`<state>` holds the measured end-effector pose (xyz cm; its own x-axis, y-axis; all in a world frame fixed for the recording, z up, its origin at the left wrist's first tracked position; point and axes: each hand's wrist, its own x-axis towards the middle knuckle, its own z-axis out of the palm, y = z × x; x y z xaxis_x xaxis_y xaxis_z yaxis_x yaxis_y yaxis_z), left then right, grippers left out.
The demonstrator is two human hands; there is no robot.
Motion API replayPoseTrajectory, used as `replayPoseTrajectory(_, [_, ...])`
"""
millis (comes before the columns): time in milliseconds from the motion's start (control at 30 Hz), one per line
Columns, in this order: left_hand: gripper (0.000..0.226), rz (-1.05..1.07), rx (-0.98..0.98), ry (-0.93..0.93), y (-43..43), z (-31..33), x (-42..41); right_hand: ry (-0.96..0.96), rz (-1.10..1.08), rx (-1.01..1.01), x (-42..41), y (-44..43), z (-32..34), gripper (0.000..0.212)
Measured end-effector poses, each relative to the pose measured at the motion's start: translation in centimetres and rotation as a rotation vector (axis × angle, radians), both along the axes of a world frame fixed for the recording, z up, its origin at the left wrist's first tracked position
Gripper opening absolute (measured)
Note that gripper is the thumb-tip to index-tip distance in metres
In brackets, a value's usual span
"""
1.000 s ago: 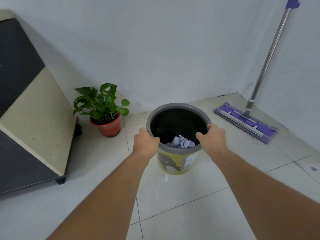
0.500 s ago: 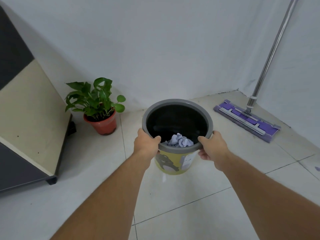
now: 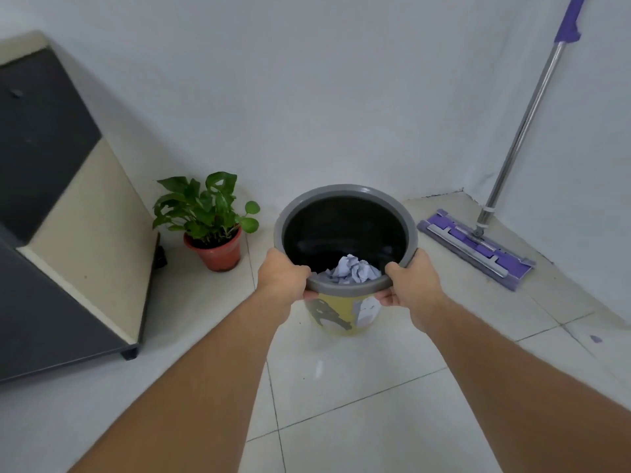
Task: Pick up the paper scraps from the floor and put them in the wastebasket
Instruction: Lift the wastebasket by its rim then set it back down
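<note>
A yellow wastebasket with a grey rim and a black inside is in the middle of the view, above the white tiled floor. Crumpled pale purple paper scraps lie inside it near the front wall. My left hand grips the rim on the left side, thumb over the edge. My right hand grips the rim on the right side, fingers under it. One small purple scrap lies on the floor at the far right.
A green plant in a red pot stands left of the basket by the wall. A black and beige cabinet fills the left. A purple flat mop leans in the right corner.
Both hands have kept hold of the rim while the wastebasket rose slightly and tilted toward me. My right fingers now curl further under the rim.
</note>
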<state>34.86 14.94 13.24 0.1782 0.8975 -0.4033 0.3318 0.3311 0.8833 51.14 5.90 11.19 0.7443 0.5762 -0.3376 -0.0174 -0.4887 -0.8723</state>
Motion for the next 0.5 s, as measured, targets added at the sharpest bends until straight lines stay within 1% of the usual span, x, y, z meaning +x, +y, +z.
replayPoseTrajectory(100, [0.033,0.000,0.003,-0.028,-0.7,7.4,-1.8,-0.016,0.019,0.012,-1.4,-0.6,7.1,0.028])
replayPoseTrajectory(200, [0.028,0.006,0.001,-0.076,-1.0,17.1,-3.5,-0.026,0.051,0.021,-2.7,-0.8,16.6,0.031])
replayPoseTrajectory(300, [0.028,0.011,0.017,-0.088,-1.5,28.4,-5.4,-0.072,0.076,0.045,-4.0,-0.9,27.8,0.031])
replayPoseTrajectory(367, [0.032,0.012,0.040,-0.087,-1.8,36.5,-6.7,-0.097,0.104,0.069,-4.8,-1.0,36.1,0.028])
replayPoseTrajectory(500, [0.031,0.033,0.130,-0.117,-2.4,53.7,-9.6,-0.083,0.136,0.173,-7.1,-1.1,53.5,0.027])
